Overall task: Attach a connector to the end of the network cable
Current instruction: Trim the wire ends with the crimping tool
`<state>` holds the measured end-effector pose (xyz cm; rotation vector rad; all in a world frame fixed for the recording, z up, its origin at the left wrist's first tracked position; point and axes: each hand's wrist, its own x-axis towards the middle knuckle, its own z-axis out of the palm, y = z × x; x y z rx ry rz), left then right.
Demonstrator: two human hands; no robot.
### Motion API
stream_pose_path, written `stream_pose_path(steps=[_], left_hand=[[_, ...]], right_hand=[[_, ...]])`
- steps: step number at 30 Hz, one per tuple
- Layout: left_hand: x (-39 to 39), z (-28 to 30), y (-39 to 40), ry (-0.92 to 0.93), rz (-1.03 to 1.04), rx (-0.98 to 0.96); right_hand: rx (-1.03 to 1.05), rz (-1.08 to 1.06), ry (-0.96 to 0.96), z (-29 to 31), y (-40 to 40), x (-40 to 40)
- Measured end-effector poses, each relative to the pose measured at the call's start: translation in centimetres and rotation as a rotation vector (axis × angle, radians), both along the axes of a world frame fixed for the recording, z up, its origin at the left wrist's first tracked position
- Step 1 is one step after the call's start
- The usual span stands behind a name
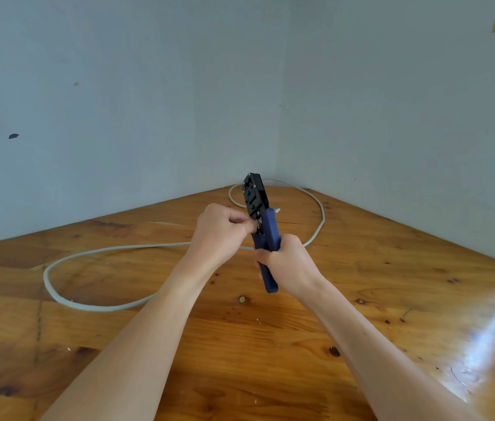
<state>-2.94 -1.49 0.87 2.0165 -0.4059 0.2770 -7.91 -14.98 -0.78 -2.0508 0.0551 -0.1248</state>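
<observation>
Walls (118, 101): two pale blue-grey walls fill the upper half of the frame and meet in a corner right of centre; a dark chip marks the left one, a yellowish smear the upper right.
Table (240, 344): varnished knotty wood across the lower half, with a bright glare streak at lower right.
Network cable (58, 294): grey, lying on the table in a wide loop at centre left, running behind the hands and curving round to the far corner; a short pale end shows just right of the tool's upper handle.
Crimping tool (266, 235): black head pointing up at frame centre, blue handles below, held upright above the table.
Right hand (285, 262): fingers wrapped round both blue handles, which lie close together.
Left hand (222, 229): curled, fingertips pinched together against the tool just under the black head; what they pinch is too small to tell.
Connector: not made out.
</observation>
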Motion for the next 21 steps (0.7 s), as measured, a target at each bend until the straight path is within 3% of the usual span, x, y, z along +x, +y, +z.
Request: stream_pose_path(steps=[21], left_hand=[[-1.0, -0.1, -1.0, -0.028, 0.053, 0.032]], right_hand=[[-0.031, -0.088, 0.083, 0.3, -0.1, -0.1]])
